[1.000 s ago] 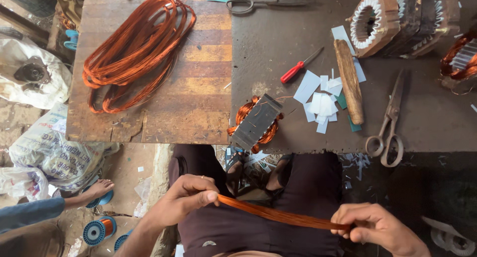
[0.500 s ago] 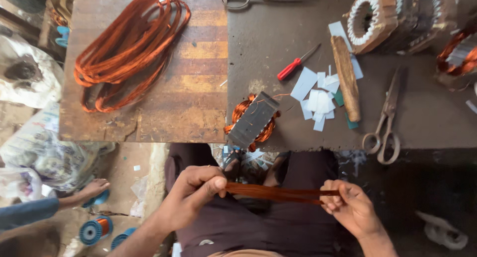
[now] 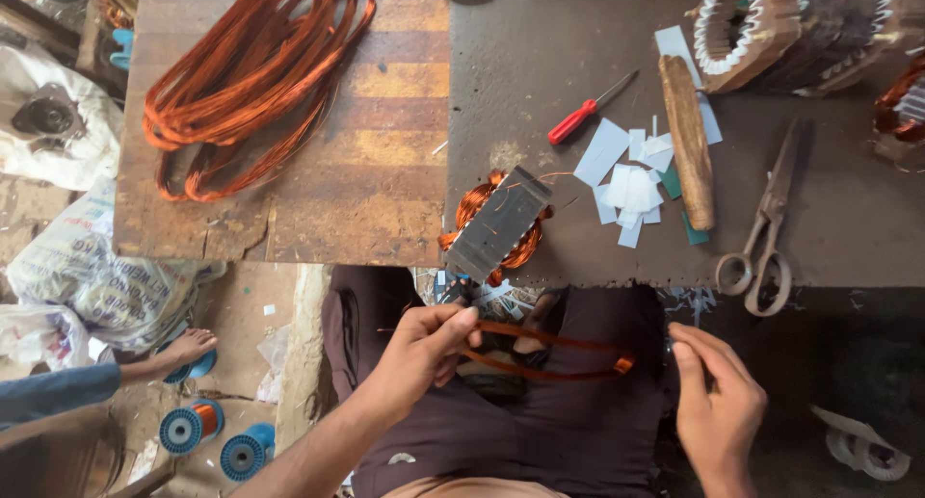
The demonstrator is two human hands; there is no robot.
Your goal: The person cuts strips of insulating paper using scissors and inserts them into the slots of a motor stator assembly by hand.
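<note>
While both forearms angle inward over the lap, the left hand [image 3: 424, 349] pinches a copper wire loop [image 3: 549, 353]. The right hand [image 3: 718, 402] grips its far end. Scissors [image 3: 766, 228] lie near the tabletop's front edge.

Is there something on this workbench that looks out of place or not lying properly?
Yes. The metal plate wound with copper wire lies tilted at the bench's front edge, one corner past it. White paper slips lie scattered beside the wooden stick.

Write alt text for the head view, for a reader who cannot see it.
Seen from above, a person's left hand and right hand stretch a narrow loop of copper wire over their lap. On the bench ahead lie scissors, a red screwdriver, paper slips and a large copper coil.
</note>
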